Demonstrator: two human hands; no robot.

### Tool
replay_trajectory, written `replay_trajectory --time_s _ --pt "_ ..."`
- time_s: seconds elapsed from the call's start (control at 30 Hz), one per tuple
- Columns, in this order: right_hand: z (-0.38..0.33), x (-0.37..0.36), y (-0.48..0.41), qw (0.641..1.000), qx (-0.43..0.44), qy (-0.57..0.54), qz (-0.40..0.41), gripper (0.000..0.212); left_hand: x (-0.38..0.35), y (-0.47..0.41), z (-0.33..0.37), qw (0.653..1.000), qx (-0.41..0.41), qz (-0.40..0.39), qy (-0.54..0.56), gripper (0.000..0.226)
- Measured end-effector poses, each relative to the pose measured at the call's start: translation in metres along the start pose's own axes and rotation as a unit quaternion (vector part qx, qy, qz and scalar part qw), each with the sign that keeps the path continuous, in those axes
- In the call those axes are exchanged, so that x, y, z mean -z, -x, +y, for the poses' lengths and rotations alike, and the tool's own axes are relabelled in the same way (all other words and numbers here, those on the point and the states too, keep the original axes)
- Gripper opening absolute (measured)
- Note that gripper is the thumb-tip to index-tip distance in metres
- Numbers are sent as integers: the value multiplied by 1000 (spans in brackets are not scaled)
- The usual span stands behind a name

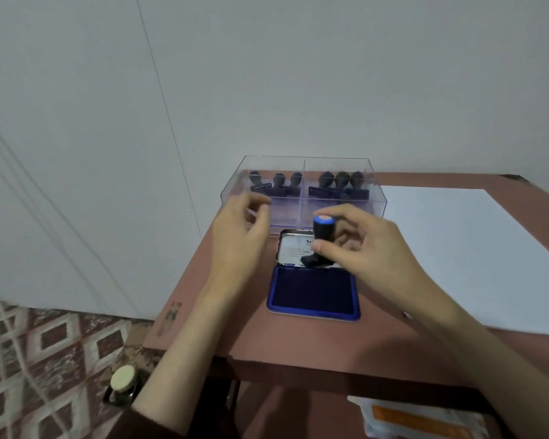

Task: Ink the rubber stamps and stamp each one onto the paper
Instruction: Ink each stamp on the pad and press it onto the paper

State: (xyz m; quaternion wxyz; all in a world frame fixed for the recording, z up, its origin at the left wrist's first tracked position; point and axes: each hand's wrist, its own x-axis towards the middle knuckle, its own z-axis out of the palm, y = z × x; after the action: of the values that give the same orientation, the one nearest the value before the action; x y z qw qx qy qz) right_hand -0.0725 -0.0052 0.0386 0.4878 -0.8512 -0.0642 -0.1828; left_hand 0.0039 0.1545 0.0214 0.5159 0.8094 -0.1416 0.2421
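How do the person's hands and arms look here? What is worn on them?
The left hand and the right hand are bare: no gloves, no visible rings. Both forearms are bare too. A dark brown sleeve begins near the left elbow. A small pale speck at the right wrist is too small to identify.

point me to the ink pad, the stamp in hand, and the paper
ink pad [313,291]: head view, middle of the blue inking surface.
held stamp [322,232]: head view, black handle below the blue cap.
paper [476,248]: head view, bare middle of the sheet.
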Motion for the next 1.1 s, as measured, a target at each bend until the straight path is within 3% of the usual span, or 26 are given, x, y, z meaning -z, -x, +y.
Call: replay_trajectory --time_s 0.13,0.43,0.57,1.1 --pt "2 -7 12 999 19 46 -15 28 -5 2 -10 994 37 -84 -56 13" --pt "3 -11 22 987 89 128 -25 37 -4 4 -6 991 36 -109 -75 13" --pt "5 -10 22 981 126 147 0 28 -4 4 -7 989 32 -119 -81 13" --pt "10 -11 13 972 169 161 -38 18 -5 4 -3 986 31 -132 -95 15"
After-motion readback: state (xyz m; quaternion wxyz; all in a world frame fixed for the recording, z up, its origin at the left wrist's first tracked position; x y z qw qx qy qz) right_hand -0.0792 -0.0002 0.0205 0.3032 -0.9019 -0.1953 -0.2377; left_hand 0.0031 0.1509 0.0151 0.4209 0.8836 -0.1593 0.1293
